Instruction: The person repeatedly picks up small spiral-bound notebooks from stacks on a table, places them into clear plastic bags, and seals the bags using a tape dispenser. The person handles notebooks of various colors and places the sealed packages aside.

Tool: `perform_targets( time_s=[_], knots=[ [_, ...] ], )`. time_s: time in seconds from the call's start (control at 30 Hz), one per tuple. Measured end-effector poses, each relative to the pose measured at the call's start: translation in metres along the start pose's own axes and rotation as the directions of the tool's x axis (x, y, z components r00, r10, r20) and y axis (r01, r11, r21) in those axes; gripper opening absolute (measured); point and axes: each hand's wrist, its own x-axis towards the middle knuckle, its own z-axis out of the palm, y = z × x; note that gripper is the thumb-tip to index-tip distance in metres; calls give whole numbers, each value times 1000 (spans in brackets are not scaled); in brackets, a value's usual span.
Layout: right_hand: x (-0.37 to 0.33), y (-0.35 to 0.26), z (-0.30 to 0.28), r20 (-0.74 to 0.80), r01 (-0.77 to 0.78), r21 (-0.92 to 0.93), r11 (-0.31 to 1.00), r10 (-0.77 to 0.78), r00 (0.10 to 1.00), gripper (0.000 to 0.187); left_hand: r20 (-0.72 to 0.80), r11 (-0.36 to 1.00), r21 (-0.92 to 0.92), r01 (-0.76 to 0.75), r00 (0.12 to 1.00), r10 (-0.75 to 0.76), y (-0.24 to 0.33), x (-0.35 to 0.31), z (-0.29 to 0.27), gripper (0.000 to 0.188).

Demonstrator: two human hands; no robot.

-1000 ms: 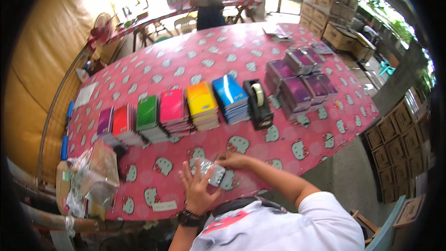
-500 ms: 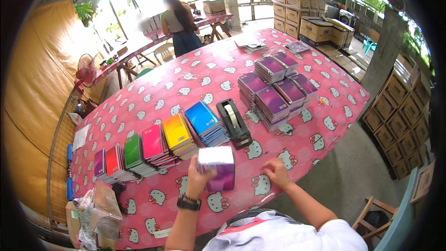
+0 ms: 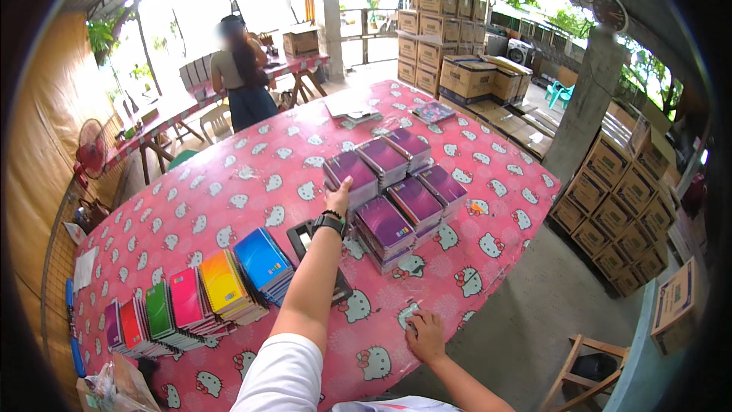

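touching the near side of a purple notebook stack [image 3: 351, 169] with the left hand [image 3: 336, 197], most fingers out of sight; cannot tell whether gripping or only resting there. leaning the right hand [image 3: 425, 336], loosely curled around nothing visible, on the table [image 3: 252, 183] near its edge. covering the middle of the tape dispenser [image 3: 342, 288] with the left forearm; plastic bag [image 3: 114, 395] cut off at lower left. compared with half a second ago, reaching farther out, to the left of the other purple notebooks [image 3: 385, 221].
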Motion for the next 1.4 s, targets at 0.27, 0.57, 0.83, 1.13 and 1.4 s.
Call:
perform_targets(
  time_s=[0.27,0.57,0.83,1.13,1.4],
  knots=[
    [3,-7,-2,19,-9,6,1000,9,1000,20,-203,991,127,38,979,-12,1,5,19,107],
    [-10,27,12,-9,40,-31,999,-40,999,19,683,940,-333,-80,667,299,42,-279,-133,45],
    [-5,-140,28,27,218,476,852,-262,965,23,-578,976,-171,-134,816,11,-100,-462,-389,28],
    [-96,-494,172,14,385,922,36,-998,60,15,-866,936,-259,-238,487,-116,-151,-623,-491,21],
    [-114,-658,319,-141,878,475,58,-980,141,31,-932,913,-277,-299,316,-179,-174,-697,-519,20]
  ],
)
